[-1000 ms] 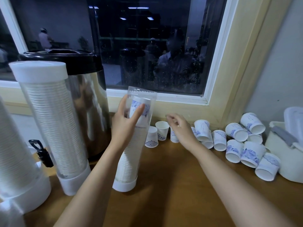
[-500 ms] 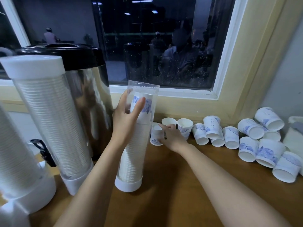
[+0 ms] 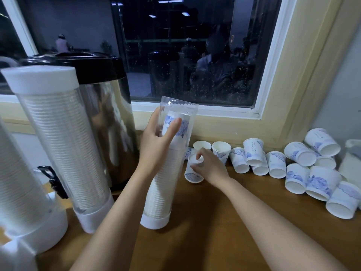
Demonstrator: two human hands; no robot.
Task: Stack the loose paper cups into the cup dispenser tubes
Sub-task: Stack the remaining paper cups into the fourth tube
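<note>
A clear dispenser tube (image 3: pixel 172 184) with a white base stands on the wooden counter, open at the top and nearly full of stacked white cups with blue print. My left hand (image 3: pixel 156 147) is wrapped around its upper part. Just right of the tube, my right hand (image 3: pixel 209 167) pinches the bottom end of an upside-down paper cup (image 3: pixel 192 173) standing on the counter. Several loose cups (image 3: pixel 252 153) stand or lie along the wall to the right, and a pile of tipped cups (image 3: pixel 320 182) sits at the far right.
A capped, full dispenser tube (image 3: pixel 64 145) stands at left, with another white tube (image 3: pixel 17 196) at the frame's left edge. Behind them is a steel urn (image 3: pixel 109 124) with a black lid and tap. A white container (image 3: pixel 351 163) sits at the far right by the wall.
My right hand moved left along the row of cups and closed on the upside-down cup beside the tube. My left hand stayed on the tube.
</note>
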